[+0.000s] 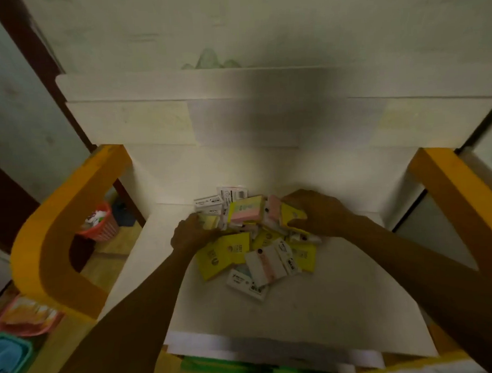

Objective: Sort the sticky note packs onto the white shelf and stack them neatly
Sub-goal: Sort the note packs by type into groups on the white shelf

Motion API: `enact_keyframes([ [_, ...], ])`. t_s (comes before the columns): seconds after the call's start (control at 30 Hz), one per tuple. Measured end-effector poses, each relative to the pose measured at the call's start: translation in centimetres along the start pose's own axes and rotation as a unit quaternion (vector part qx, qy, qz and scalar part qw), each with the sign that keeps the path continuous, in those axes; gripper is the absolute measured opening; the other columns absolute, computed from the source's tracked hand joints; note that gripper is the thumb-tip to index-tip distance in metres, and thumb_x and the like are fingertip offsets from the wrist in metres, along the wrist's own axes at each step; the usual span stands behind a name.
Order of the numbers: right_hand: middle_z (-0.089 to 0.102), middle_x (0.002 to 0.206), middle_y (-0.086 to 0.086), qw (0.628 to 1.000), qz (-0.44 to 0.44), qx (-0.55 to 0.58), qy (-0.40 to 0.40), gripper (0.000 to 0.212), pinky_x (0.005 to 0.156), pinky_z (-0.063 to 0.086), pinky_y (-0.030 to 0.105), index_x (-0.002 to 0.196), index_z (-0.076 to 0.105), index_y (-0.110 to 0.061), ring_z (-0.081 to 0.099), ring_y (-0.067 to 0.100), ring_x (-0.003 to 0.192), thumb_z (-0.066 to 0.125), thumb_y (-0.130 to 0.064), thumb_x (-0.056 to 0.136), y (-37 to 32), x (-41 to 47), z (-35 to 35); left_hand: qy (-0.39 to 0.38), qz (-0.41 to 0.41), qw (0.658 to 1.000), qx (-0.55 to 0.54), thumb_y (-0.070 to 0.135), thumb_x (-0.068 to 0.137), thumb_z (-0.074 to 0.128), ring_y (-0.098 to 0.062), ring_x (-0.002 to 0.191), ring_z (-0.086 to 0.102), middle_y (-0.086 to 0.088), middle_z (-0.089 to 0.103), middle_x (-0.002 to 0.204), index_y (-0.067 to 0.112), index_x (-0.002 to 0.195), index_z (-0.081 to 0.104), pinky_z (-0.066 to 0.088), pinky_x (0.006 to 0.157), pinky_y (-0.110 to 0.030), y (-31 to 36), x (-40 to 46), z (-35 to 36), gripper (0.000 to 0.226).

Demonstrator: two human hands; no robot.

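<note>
A loose pile of sticky note packs [258,242], yellow, pink and white, lies in the middle of the white shelf [342,295]. My left hand [193,233] rests on the pile's left side, its fingertips touching a pale yellow pack [211,220]. My right hand [316,211] grips a yellow pack [292,216] at the pile's right side. A pink and yellow pack [247,213] stands tilted between the two hands. Flat yellow packs [222,255] and white packs [266,265] lie at the near side.
Orange frame arms stand at the left [52,242] and right [459,188] of the shelf. A white back panel [236,122] rises behind. Below left are a red basket [101,223], a pink tray [28,317] and a blue bin [8,357].
</note>
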State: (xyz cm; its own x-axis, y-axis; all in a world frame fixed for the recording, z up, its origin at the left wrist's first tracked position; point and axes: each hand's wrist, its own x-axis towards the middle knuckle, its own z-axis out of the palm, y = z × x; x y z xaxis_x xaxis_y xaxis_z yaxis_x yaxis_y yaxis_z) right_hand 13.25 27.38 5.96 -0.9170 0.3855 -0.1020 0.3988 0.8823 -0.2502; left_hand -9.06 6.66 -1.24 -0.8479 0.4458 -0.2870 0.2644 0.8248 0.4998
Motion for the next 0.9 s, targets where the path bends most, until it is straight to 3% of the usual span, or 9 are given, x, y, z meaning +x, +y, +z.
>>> enact_keyframes([
  [0.33, 0.044, 0.142, 0.0, 1.0, 0.026, -0.005, -0.006, 0.062, 0.096, 0.042, 0.035, 0.142, 0.04, -0.03, 0.045, 0.022, 0.127, 0.061, -0.05, 0.086, -1.6, -0.9, 1.5, 0.037, 0.032, 0.999, -0.023, 0.062, 0.068, 0.072, -0.029, 0.123, 0.05, -0.01, 0.052, 0.136, 0.02, 0.137, 0.045, 0.044, 0.095, -0.042, -1.0, 0.1, 0.0, 0.085],
  [0.53, 0.041, 0.145, -0.003, 0.999, 0.0, 0.003, 0.046, 0.059, 0.097, 0.041, 0.032, 0.14, 0.042, -0.029, 0.043, 0.02, 0.128, 0.057, -0.053, 0.088, -4.8, -0.4, 2.5, 0.058, 0.097, 0.993, 0.017, 0.064, 0.073, 0.066, -0.032, 0.117, 0.054, -0.012, 0.057, 0.128, 0.023, 0.129, 0.051, 0.047, 0.096, -0.044, -2.1, 0.0, -3.3, 0.071],
  [0.63, 0.042, 0.145, -0.001, 0.999, -0.029, -0.015, 0.0, 0.067, 0.096, 0.04, 0.03, 0.14, 0.041, -0.033, 0.043, 0.02, 0.129, 0.064, -0.055, 0.081, -6.0, -0.6, 3.5, 0.058, 0.126, 0.99, 0.036, 0.063, 0.074, 0.066, -0.032, 0.116, 0.054, -0.012, 0.057, 0.127, 0.022, 0.127, 0.052, 0.048, 0.094, -0.044, -2.5, 0.1, -5.1, 0.069],
  [0.77, 0.034, 0.15, -0.005, 0.988, -0.05, -0.092, -0.111, 0.085, 0.107, 0.039, 0.042, 0.14, 0.036, -0.038, 0.034, 0.019, 0.137, 0.072, -0.063, 0.068, -6.8, -1.2, 5.3, 0.061, 0.166, 0.982, 0.064, 0.061, 0.075, 0.066, -0.028, 0.108, 0.058, -0.01, 0.061, 0.121, 0.018, 0.123, 0.052, 0.05, 0.086, -0.036, -2.9, 0.1, -6.5, 0.066],
  [0.9, 0.022, 0.156, -0.003, 0.98, -0.053, -0.149, -0.124, 0.1, 0.109, 0.032, 0.052, 0.147, 0.024, -0.035, 0.015, 0.023, 0.145, 0.066, -0.073, 0.064, -7.3, -1.6, 7.1, 0.062, 0.17, 0.981, 0.072, 0.061, 0.073, 0.068, -0.025, 0.109, 0.057, -0.007, 0.059, 0.123, 0.017, 0.123, 0.051, 0.043, 0.082, -0.03, -3.0, 0.2, -7.4, 0.069],
])
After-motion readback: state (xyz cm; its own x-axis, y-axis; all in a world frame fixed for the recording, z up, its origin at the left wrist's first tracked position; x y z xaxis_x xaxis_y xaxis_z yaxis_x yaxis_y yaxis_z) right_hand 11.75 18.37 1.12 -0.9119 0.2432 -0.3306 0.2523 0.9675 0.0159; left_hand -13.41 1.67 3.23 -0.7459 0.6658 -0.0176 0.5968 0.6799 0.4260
